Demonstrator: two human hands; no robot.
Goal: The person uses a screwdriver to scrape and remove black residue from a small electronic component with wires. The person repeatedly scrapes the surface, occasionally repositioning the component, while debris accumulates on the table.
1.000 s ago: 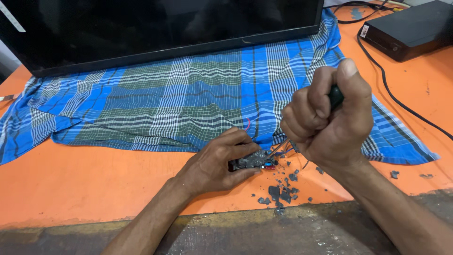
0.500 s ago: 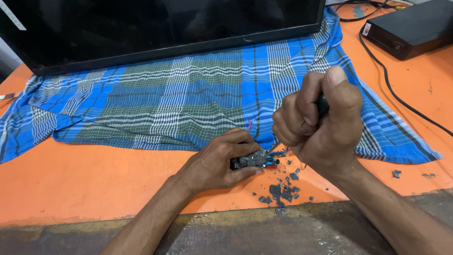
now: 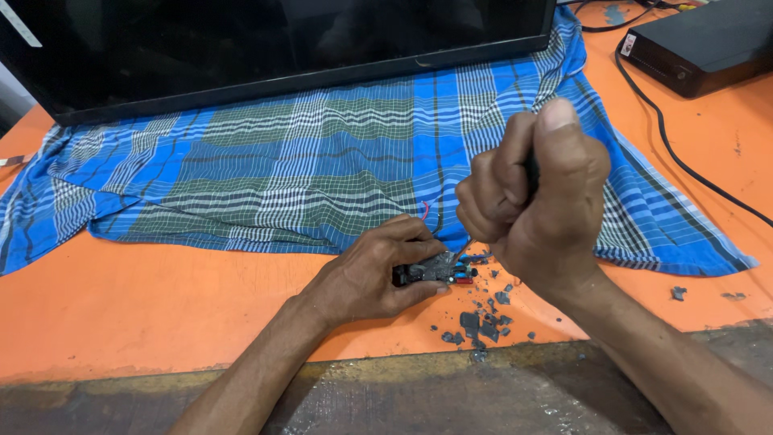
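The left hand (image 3: 366,278) pinches a small dark part (image 3: 431,270) flat against the orange table (image 3: 161,306), steadying it. The right hand (image 3: 535,201), fisted around a tool (image 3: 531,173), drives the tip down onto the part. Grey chips (image 3: 479,322) lie just below the right wrist. A plaid cloth (image 3: 282,177) lies beyond both hands; the table's edge runs close beneath them.

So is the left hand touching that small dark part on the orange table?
Touching. The head view shows the left hand pinching the small dark part between thumb and fingers.
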